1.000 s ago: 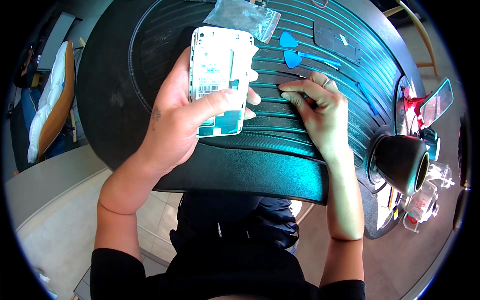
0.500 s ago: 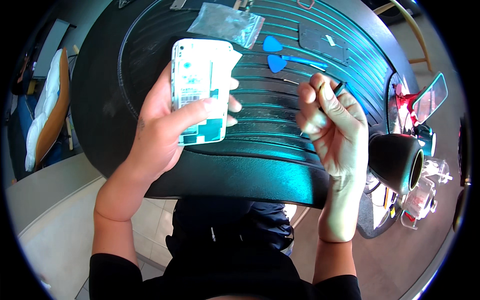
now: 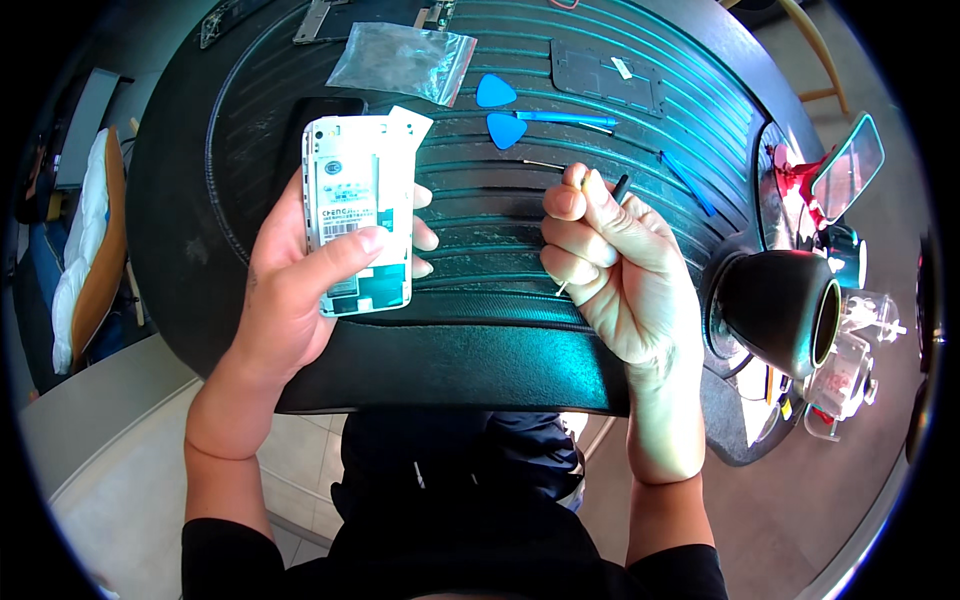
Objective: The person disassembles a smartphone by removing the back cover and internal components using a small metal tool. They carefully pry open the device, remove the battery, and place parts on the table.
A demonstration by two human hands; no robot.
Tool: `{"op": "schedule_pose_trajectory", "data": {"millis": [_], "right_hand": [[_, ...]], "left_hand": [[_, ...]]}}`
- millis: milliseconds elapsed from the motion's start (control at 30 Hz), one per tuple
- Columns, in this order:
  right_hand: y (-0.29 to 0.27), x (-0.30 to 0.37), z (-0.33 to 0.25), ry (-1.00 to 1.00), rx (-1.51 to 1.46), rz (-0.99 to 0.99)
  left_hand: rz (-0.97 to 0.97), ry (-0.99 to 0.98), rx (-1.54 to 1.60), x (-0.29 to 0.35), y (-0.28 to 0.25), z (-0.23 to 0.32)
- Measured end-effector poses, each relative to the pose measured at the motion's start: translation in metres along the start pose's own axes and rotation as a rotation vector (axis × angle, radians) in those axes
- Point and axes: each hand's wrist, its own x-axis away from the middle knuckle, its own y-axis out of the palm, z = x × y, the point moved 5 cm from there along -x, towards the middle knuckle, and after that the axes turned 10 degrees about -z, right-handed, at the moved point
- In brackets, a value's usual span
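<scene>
Phone (image 3: 355,195) clamped in L grip (image 3: 285,270), R grip (image 3: 635,265) curled round black-ended tool (image 3: 621,187), clear zip bag (image 3: 400,62) on tbl (image 3: 450,370), contents unclear

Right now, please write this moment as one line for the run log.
left hand: grips white phone, back off | right hand: grips black-ended tool, apart from phone | table: two blue picks, clear bag

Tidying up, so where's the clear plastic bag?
In the head view, the bag lies top left of centre, beyond the white phone, left of the upper blue pick.
</scene>
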Motion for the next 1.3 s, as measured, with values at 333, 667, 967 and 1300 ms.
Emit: {"op": "schedule_pose_trajectory", "data": {"millis": [333,667,967,1300], "right_hand": [[-0.040,0.011,-0.051,-0.043,0.361,0.192],[-0.034,-0.020,-0.137,-0.425,2.204,0.463],[-0.041,-0.025,-0.156,-0.330,2.175,0.666],[-0.046,-0.023,-0.151,-0.357,2.128,0.628]], "left_hand": [[-0.051,0.008,0.036,0.000,-0.005,0.003],[-0.097,0.000,0.044,0.002,0.002,0.003],[-0.099,-0.017,0.048,0.002,0.002,-0.001],[-0.084,-0.012,-0.003,0.000,0.003,0.000]]}}
